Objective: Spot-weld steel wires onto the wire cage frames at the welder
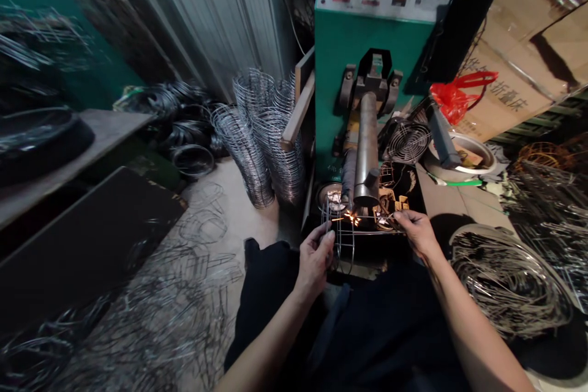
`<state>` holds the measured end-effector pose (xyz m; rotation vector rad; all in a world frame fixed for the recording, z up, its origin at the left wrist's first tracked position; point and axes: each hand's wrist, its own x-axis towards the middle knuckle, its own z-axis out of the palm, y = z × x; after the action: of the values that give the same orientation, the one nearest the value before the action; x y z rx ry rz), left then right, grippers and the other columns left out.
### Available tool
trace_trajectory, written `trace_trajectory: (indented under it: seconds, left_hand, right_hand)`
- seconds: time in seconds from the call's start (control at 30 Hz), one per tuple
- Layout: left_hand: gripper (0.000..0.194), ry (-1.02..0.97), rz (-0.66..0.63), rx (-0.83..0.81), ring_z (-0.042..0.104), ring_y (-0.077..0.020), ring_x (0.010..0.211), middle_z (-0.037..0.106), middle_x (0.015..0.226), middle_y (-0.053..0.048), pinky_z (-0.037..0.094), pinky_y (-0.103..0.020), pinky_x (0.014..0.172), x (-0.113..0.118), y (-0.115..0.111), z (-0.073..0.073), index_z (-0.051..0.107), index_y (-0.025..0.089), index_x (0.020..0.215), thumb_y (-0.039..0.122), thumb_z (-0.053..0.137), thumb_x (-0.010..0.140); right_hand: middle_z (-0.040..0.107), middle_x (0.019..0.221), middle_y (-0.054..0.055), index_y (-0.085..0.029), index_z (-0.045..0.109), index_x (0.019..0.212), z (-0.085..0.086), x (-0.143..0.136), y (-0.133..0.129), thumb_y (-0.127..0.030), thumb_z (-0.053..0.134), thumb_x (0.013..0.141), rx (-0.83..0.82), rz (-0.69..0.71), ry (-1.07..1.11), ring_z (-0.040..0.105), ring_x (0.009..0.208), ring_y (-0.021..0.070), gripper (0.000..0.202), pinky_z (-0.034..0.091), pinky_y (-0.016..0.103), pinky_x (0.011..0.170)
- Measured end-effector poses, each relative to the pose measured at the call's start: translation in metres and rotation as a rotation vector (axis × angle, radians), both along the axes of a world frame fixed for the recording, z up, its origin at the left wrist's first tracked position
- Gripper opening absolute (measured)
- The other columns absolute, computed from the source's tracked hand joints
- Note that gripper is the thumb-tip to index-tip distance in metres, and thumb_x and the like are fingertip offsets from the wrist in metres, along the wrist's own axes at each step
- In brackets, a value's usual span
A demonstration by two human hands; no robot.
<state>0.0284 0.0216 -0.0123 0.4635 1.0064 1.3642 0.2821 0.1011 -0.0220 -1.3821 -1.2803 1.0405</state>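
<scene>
My left hand pinches a round wire frame below the tip of the machine's metal cylinder. Orange sparks fly where the wire meets the machine. My right hand has its fingers closed on the right end of a thin wire rod that runs across to the frame. The green machine stands straight ahead, with a red and a green light lit on its panel.
Tall stacks of wire rings stand left of the machine. Bent wires cover the floor at the left. A round container of wire pieces sits at the right, below a white bowl and a cardboard box.
</scene>
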Motion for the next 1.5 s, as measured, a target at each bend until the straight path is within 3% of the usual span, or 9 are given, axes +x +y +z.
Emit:
trace_trajectory:
  seconds: [0.2,0.33,0.43,0.57,0.67,0.8,0.93,1.2,1.5]
  left_hand:
    - [0.062,0.019,-0.004,0.006,0.024,-0.0027,0.035,0.039,0.049,0.012,0.03,-0.018,0.037,0.003,0.0,0.0,0.061,0.013,0.122,0.047,0.079,0.073]
    - [0.06,0.026,-0.052,-0.014,0.034,-0.0026,0.038,0.051,0.058,0.008,0.031,-0.018,0.039,-0.01,-0.02,0.01,0.06,0.013,0.121,0.045,0.079,0.074]
    - [0.067,0.096,-0.157,0.045,0.063,-0.0125,0.067,0.069,0.081,-0.004,0.049,-0.023,0.063,-0.035,-0.042,0.026,0.055,0.014,0.131,0.034,0.082,0.073]
    - [0.087,0.07,-0.25,0.074,0.067,-0.0249,0.1,0.068,0.118,-0.016,0.051,-0.036,0.087,-0.066,-0.06,0.035,0.04,0.021,0.145,0.028,0.085,0.07]
    - [0.089,-0.031,-0.28,-0.074,0.069,-0.0276,0.097,0.055,0.138,-0.02,0.054,-0.04,0.08,-0.071,-0.076,0.014,0.039,0.026,0.144,0.036,0.085,0.069]
    - [0.077,0.038,-0.316,-0.249,0.07,-0.0252,0.092,0.063,0.125,-0.021,0.054,-0.036,0.08,-0.063,-0.123,-0.03,0.048,0.018,0.135,0.037,0.084,0.07]
    - [0.067,0.148,-0.363,-0.263,0.069,-0.0207,0.088,0.07,0.104,-0.013,0.053,-0.032,0.081,-0.051,-0.157,-0.049,0.052,0.013,0.13,0.037,0.082,0.074]
    - [0.062,0.038,-0.125,-0.054,0.054,-0.0082,0.05,0.055,0.073,0.004,0.047,-0.023,0.049,-0.027,-0.101,-0.026,0.052,0.016,0.132,0.039,0.076,0.08]
    - [0.071,-0.043,-0.077,-0.01,0.028,-0.0029,0.039,0.037,0.056,0.011,0.029,-0.017,0.037,-0.009,-0.044,-0.003,0.048,0.018,0.141,0.039,0.077,0.08]
  right_hand:
    - [0.036,0.055,-0.005,-0.019,0.042,0.053,-0.006,0.01,-0.001,-0.059,0.071,0.074,0.022,0.021,-0.026,0.031,0.055,0.0102,0.054,0.027,0.025,0.054]
    - [0.055,0.065,0.0,-0.018,0.057,0.063,0.006,0.029,-0.025,-0.061,0.065,0.08,-0.03,0.27,-0.173,0.049,0.065,0.0138,0.047,0.04,0.026,0.064]
    - [0.061,0.065,0.002,-0.017,0.063,0.076,0.019,0.037,-0.054,-0.062,0.062,0.083,-0.251,0.423,-0.195,0.06,0.062,0.016,0.045,0.046,0.027,0.06]
    - [0.057,0.06,-0.005,-0.022,0.056,0.116,0.016,0.032,-0.088,-0.06,0.063,0.083,-0.503,0.499,-0.139,0.057,0.046,0.0142,0.05,0.045,0.024,0.045]
    - [0.055,0.061,-0.007,-0.024,0.053,0.123,-0.008,0.026,-0.104,-0.055,0.065,0.082,-0.601,0.588,-0.141,0.055,0.046,0.0129,0.054,0.045,0.023,0.045]
    - [0.065,0.077,0.0,-0.021,0.065,0.109,-0.04,0.024,-0.114,-0.051,0.067,0.079,-0.619,0.656,-0.323,0.063,0.067,0.0169,0.042,0.05,0.027,0.062]
    - [0.067,0.093,0.003,-0.021,0.071,0.091,-0.037,0.024,-0.107,-0.047,0.072,0.075,-0.407,0.624,-0.484,0.061,0.089,0.0204,0.031,0.046,0.03,0.082]
    - [0.041,0.062,-0.004,-0.019,0.052,0.064,0.003,0.015,-0.076,-0.059,0.079,0.065,-0.22,0.418,-0.045,0.036,0.06,0.011,0.048,0.028,0.026,0.057]
    - [0.029,0.059,-0.004,-0.019,0.038,0.051,0.001,0.012,-0.021,-0.055,0.077,0.071,-0.07,0.219,0.049,0.025,0.059,0.0113,0.057,0.022,0.028,0.058]
